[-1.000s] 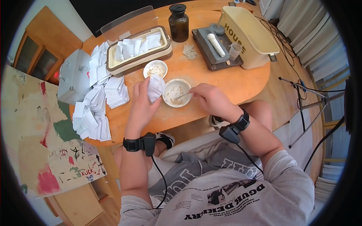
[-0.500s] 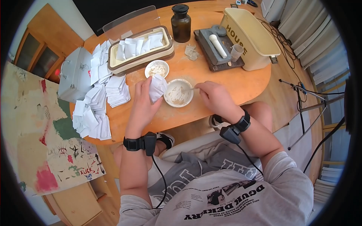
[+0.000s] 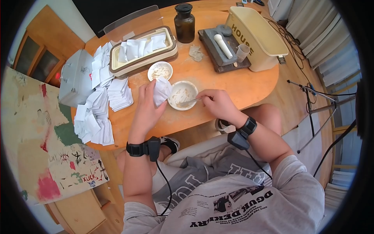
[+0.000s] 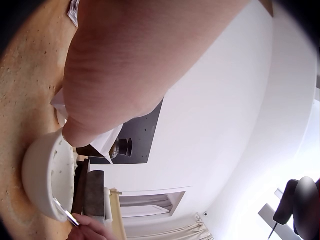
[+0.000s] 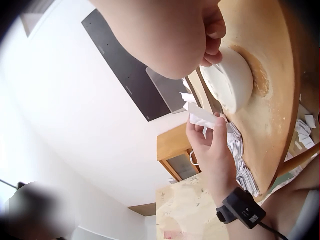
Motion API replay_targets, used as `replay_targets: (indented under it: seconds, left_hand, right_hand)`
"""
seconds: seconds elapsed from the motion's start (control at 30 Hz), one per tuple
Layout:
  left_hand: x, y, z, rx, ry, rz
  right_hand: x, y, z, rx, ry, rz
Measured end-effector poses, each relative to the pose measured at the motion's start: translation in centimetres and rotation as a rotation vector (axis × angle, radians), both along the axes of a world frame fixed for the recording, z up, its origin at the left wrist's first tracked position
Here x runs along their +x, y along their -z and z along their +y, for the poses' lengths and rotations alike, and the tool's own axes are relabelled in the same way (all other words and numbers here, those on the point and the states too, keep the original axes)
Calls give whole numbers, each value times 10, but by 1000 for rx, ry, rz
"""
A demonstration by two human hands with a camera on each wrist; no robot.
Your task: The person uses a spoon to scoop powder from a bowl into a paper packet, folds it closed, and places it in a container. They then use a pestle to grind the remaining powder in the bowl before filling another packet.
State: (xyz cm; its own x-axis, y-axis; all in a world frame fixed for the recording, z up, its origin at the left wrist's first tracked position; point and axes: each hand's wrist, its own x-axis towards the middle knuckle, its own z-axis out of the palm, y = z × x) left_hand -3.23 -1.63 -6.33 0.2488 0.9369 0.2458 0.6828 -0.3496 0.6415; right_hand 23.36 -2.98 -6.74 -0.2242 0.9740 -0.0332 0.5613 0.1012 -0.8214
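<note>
My left hand (image 3: 150, 105) holds a white paper packet (image 3: 162, 91) upright beside the left rim of a white bowl (image 4: 36, 172), its thumb on the near side. Pale powder smears the inside of this bowl. From the right, my right hand (image 3: 220, 104) pinches a thin metal spatula (image 3: 191, 101) by its handle, and the blade dips into the bowl. In the right wrist view the palm hides the spatula. Just behind the packet stands a smaller white bowl (image 3: 160, 64) with pale powder in it.
Several stacks of white packets (image 3: 120, 93) lie at left by a silver case (image 3: 76, 80). Behind are a box of packets (image 3: 117, 70) and a brown glass jar (image 3: 184, 25). Far right: a dark tray (image 3: 208, 58) bearing a white pestle (image 3: 223, 46) and plastic cup (image 3: 242, 52), and a cream bin (image 3: 265, 54).
The spatula rose toward the bowl's right rim half a second ago and now sits lower, toward the near side, with my right hand. My left hand keeps the packet in place.
</note>
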Motion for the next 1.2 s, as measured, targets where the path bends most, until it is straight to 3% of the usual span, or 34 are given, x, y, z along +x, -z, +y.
replay_targets:
  seconds: [0.07, 0.27, 0.5, 0.6, 0.67, 0.7, 0.77, 0.9, 1.07, 1.2]
  left_hand:
    - [0, 0, 0, 16, 5, -5]
    - [0, -3, -1, -10, 4, 9]
    - [2, -5, -2, -44, 4, -15]
    - [2, -2, -1, -41, 16, -17]
    - [4, 0, -1, -27, 34, -14]
    - [5, 0, -1, 4, 37, -3]
    - [5, 0, -1, 35, 40, 9]
    - [1, 3, 0, 29, 1, 10]
    - [-3, 2, 3, 15, -31, 3]
    - [-4, 3, 2, 37, -25, 18]
  right_hand:
    - [1, 6, 4, -154, 39, 123]
    - [2, 14, 11, -314, 96, 350]
    - [10, 5, 20, -286, 226, 600]
    - [-2, -3, 14, -98, 269, 660]
    - [-14, -11, 5, 282, 99, 287]
    - [-13, -14, 3, 280, 105, 288]
    - [-13, -18, 4, 621, -21, 111]
    - [-1, -18, 6, 577, 17, 86]
    - [10, -3, 4, 475, -140, -192]
    - [8, 1, -2, 428, -195, -67]
